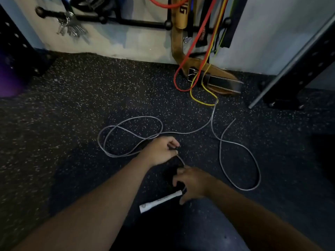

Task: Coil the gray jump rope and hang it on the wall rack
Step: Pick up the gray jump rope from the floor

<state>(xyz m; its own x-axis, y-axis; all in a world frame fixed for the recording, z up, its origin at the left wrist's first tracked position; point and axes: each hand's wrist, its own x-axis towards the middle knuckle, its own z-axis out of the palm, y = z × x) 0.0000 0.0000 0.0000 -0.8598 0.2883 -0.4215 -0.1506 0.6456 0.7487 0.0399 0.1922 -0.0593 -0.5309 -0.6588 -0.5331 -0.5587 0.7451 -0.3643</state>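
Observation:
The gray jump rope (220, 142) lies in loose loops on the speckled floor, one loop left of my hands, another to the right. My left hand (161, 150) pinches the rope cord near its end. My right hand (192, 183) grips the rope's handle (159, 201), white at its free end and black where my fingers cover it. A short stretch of cord runs between both hands. The black wall rack (126, 21) with ball-tipped pegs is mounted on the wall at the top.
Red and yellow resistance bands (195, 73) hang from the rack down to the floor. A tan and black weight belt (217, 80) lies against the wall. Keys (70, 26) hang on the left peg. Black perforated rack posts (293, 73) stand right and left.

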